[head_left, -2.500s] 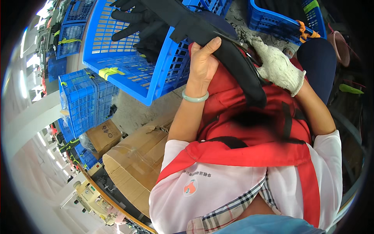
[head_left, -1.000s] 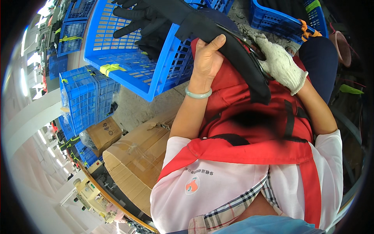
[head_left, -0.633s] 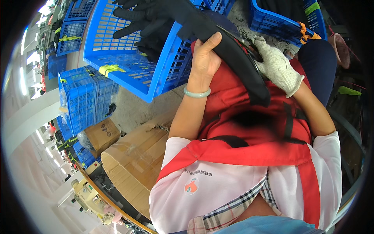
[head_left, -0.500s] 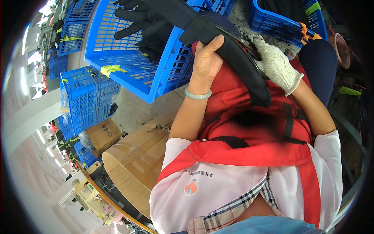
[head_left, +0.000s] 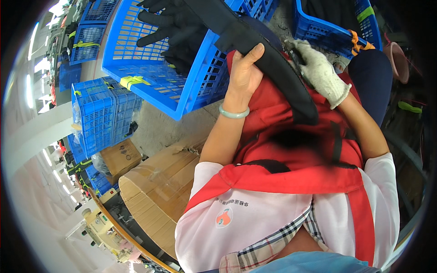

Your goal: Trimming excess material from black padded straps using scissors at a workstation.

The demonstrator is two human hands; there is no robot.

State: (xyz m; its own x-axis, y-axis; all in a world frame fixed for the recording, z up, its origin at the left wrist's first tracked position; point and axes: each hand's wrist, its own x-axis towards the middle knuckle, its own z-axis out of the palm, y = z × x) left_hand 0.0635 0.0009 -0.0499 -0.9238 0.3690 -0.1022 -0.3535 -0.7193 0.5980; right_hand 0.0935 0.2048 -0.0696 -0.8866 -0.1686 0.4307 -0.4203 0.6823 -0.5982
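A long, curved, padded black fabric piece (head_left: 278, 63) slants across my lap, its lower end resting on my red apron (head_left: 255, 136). My left hand (head_left: 246, 75) is bare, with a pale bangle at the wrist, and grips the piece's near edge with the thumb on top. Beside the far edge, my right hand (head_left: 323, 75) in a white knit glove is closed around what looks like a pair of scissors (head_left: 295, 53). Most of that dark metal tool is hidden by the glove and the fabric. The upper end of the piece reaches over a blue crate.
The tilted blue crate (head_left: 182, 98) holds black finger-shaped fabric pieces (head_left: 166, 25). Another blue crate (head_left: 318, 34) with dark material stands at the upper right, near a pink basket (head_left: 398, 61). Stacked blue crates (head_left: 98, 113), cardboard (head_left: 159, 179) and a sewing machine (head_left: 102, 227) are leftward.
My right hand has shifted slightly, and the long metal edge seen along the fabric's far side no longer shows. My left hand keeps its hold on the black piece, almost in place.
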